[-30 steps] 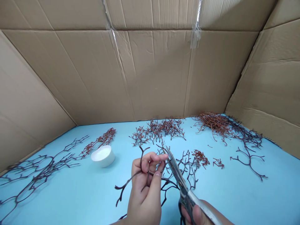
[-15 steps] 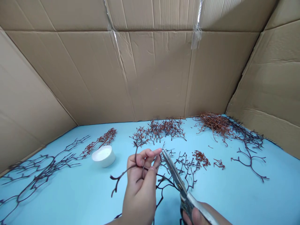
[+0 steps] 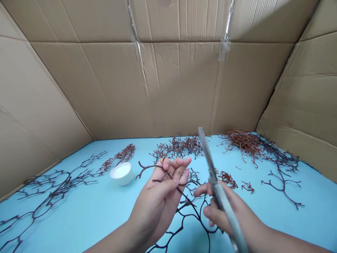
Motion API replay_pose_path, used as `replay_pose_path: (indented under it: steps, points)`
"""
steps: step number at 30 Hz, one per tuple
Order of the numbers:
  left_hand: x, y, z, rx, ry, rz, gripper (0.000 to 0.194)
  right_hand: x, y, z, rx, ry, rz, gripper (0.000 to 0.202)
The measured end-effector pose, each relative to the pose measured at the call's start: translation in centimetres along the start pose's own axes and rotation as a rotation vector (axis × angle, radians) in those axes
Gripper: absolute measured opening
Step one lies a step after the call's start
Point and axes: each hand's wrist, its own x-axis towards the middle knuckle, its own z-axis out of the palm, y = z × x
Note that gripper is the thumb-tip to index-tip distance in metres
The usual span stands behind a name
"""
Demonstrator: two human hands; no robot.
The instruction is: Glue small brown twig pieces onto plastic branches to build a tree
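In the head view, a dark brown branching twig [image 3: 195,209] is pinched between the thumb and fingers of my left hand [image 3: 158,202], palm turned up. Its forked tips stick out past the fingers to the left, and longer branches hang down to the right. My right hand [image 3: 233,207] grips large metal scissors [image 3: 219,189], blades together and pointing up, apart from the twig. The right index finger extends toward the branches. Behind the hands, more dark forked twigs [image 3: 193,177] lie on the blue surface, partly covered by my left hand.
A white round tub [image 3: 122,174] stands left of centre. Bare long branches [image 3: 52,196] spread at far left, with a reddish bundle [image 3: 119,158] beside them. Reddish twig heaps [image 3: 181,146] [image 3: 242,142] lie along the cardboard wall [image 3: 181,88]. Small clippings [image 3: 228,179] lie at right.
The scissors have moved up and away from my left hand, and their blades are now closed. My left hand has turned more palm-up, still holding the twig. The view has shifted slightly.
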Motion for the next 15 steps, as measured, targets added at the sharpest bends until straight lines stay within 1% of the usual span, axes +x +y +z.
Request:
replay_pose_path:
  steps: [2, 4, 6, 7, 8, 9, 10, 11, 12, 13, 14, 15]
  points:
    - [0.1, -0.5, -0.2, -0.026, -0.021, 0.001, 0.029, 0.6, -0.3, 1.3, 0.027, -0.051, 0.034, 0.019]
    - [0.7, -0.6, -0.6, 0.044, -0.043, 0.023, 0.022, 1.1, -0.5, 2.3, 0.039, -0.035, 0.058, 0.017]
    - [1.4, 0.0, -1.0, 0.242, -0.05, 0.08, 0.018, 1.5, -0.4, 2.7, 0.089, 0.045, 0.065, 0.02]
    - [1.6, 0.5, -1.3, 0.366, -0.036, 0.146, 0.025, 1.7, -0.3, 2.7, 0.133, 0.098, 0.06, 0.022]
    - [1.7, 1.1, -1.5, 0.484, -0.011, 0.253, 0.037, 1.9, -0.2, 2.5, 0.195, 0.154, 0.048, 0.024]
    - [1.7, 1.7, -1.8, 0.585, 0.024, 0.401, 0.051, 2.0, -0.2, 2.3, 0.27, 0.209, 0.032, 0.026]
    - [1.5, 2.3, -2.0, 0.663, 0.061, 0.586, 0.06, 2.1, -0.2, 2.1, 0.349, 0.258, 0.013, 0.029]
    - [1.1, 2.6, -2.3, 0.73, 0.075, 0.777, 0.063, 2.1, -0.2, 1.9, 0.425, 0.304, -0.004, 0.031]
    - [0.5, 2.8, -2.5, 0.794, 0.061, 0.947, 0.058, 2.2, -0.4, 1.7, 0.494, 0.34, -0.019, 0.032]
    - [-0.1, 2.6, -2.8, 0.873, -0.004, 1.058, 0.049, 2.2, -0.5, 1.6, 0.555, 0.366, -0.035, 0.033]
    - [-0.7, 2.1, -3.0, 0.99, -0.146, 1.071, 0.042, 2.2, -0.7, 1.5, 0.61, 0.381, -0.05, 0.034]
    - [-1.3, 1.3, -3.1, 1.099, -0.324, 1.032, 0.037, 2.3, -1.0, 1.5, 0.658, 0.39, -0.066, 0.034]
